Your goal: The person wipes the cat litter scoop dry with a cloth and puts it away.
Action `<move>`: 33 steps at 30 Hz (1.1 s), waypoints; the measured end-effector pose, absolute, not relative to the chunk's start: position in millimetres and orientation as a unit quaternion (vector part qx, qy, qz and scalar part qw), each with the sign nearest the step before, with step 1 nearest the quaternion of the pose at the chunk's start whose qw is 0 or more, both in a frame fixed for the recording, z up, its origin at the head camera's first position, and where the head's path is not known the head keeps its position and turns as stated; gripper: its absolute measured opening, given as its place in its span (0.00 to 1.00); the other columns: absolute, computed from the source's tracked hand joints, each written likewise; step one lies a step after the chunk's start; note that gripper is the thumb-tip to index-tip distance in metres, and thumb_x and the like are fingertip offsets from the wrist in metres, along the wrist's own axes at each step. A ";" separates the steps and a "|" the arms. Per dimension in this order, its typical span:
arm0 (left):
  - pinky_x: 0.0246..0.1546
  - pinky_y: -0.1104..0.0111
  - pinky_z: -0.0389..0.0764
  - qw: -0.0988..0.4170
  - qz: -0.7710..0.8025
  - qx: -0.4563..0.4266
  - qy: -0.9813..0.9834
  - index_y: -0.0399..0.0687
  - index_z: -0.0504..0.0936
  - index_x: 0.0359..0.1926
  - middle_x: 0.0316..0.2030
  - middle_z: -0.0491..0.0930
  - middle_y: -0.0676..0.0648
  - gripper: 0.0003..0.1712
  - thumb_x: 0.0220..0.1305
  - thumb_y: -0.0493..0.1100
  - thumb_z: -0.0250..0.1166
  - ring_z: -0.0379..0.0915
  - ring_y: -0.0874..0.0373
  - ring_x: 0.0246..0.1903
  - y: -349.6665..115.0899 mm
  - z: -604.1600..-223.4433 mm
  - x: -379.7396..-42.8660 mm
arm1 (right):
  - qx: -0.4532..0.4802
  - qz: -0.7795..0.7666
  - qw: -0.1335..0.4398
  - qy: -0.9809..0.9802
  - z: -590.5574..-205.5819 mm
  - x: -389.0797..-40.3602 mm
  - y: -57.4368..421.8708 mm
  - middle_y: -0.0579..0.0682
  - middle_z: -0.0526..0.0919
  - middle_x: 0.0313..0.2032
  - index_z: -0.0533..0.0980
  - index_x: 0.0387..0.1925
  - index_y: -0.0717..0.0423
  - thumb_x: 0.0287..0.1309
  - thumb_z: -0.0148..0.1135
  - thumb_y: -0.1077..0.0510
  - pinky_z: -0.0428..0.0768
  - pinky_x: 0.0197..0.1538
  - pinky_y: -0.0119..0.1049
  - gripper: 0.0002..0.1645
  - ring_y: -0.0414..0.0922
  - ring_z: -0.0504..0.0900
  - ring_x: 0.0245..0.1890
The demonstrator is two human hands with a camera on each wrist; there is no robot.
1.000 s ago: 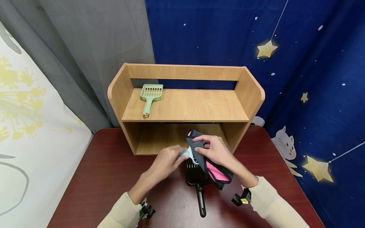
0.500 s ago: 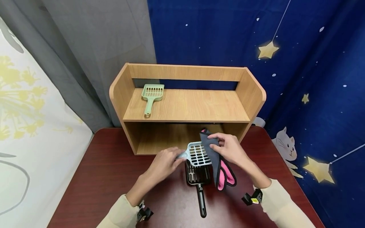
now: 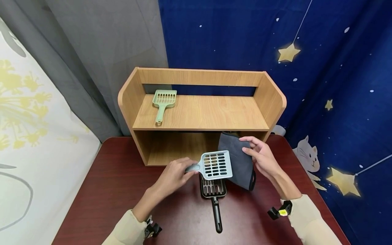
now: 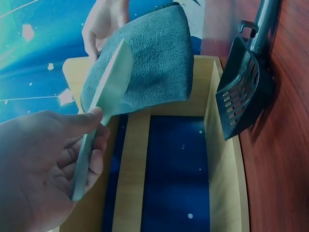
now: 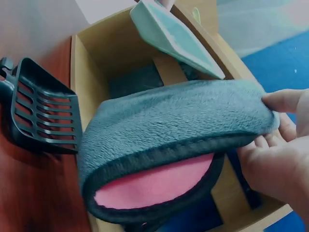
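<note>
My left hand (image 3: pixel 174 174) grips the handle of a light blue slotted litter scoop (image 3: pixel 216 164), whose head points right above the table. In the left wrist view the same scoop (image 4: pixel 114 79) is seen edge-on, thumb and fingers round its handle. My right hand (image 3: pixel 262 154) pinches a folded grey cloth (image 3: pixel 237 160) with a black edge, just right of the scoop's head. Pink shows inside the fold of the cloth (image 5: pixel 169 121) in the right wrist view. Below the blue scoop lies a black slotted scoop (image 3: pixel 216 212), its head partly covered.
A two-level wooden shelf (image 3: pixel 200 112) stands at the back of the dark red table (image 3: pixel 116 200). On its upper level, at the left, lies a green litter scoop (image 3: pixel 163 102). Curtains hang behind and at both sides.
My right hand has moved right with the cloth, off the blue scoop, whose slotted head is now uncovered. The cloth has turned, its grey face now toward the head camera. My left hand barely moved.
</note>
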State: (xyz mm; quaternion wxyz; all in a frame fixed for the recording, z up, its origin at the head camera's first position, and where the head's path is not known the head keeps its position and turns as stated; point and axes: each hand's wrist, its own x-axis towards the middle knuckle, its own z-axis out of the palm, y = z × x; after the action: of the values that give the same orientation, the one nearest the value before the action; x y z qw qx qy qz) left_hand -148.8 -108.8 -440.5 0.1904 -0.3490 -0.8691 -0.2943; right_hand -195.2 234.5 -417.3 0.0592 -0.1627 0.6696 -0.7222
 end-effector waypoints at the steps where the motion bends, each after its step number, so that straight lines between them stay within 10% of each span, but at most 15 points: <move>1: 0.37 0.64 0.83 0.194 -0.296 -0.356 -0.865 0.37 0.89 0.49 0.39 0.89 0.48 0.15 0.63 0.39 0.77 0.80 0.61 0.34 -108.8 -441.0 -148.8 | -0.167 -0.740 0.072 0.648 -419.0 -195.7 235.1 0.46 0.84 0.44 0.76 0.63 0.60 0.73 0.60 0.69 0.79 0.34 0.26 0.20 0.37 0.82 0.33; 8: 0.39 0.66 0.84 0.213 -0.338 -0.392 -0.829 0.38 0.90 0.50 0.40 0.88 0.49 0.17 0.61 0.38 0.78 0.82 0.61 0.37 -103.6 -442.4 -149.1 | -0.192 -0.825 0.162 0.506 -428.8 -198.3 226.9 0.50 0.85 0.58 0.74 0.65 0.56 0.78 0.50 0.70 0.85 0.53 0.35 0.20 0.43 0.86 0.55; 33: 0.46 0.64 0.87 0.218 -0.373 -0.384 -0.816 0.36 0.90 0.54 0.44 0.90 0.46 0.21 0.60 0.36 0.78 0.87 0.55 0.44 -110.8 -449.7 -148.3 | -0.196 -0.869 0.202 0.406 -425.4 -189.5 242.1 0.53 0.86 0.55 0.75 0.64 0.56 0.81 0.40 0.72 0.87 0.49 0.38 0.23 0.45 0.88 0.50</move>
State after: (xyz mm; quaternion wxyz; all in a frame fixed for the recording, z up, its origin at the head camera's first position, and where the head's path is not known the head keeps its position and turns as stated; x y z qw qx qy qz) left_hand -148.3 -110.8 -449.7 0.2183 -0.3835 -0.8161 -0.3732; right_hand -189.5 242.1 -425.4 0.2024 -0.1963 0.4060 -0.8693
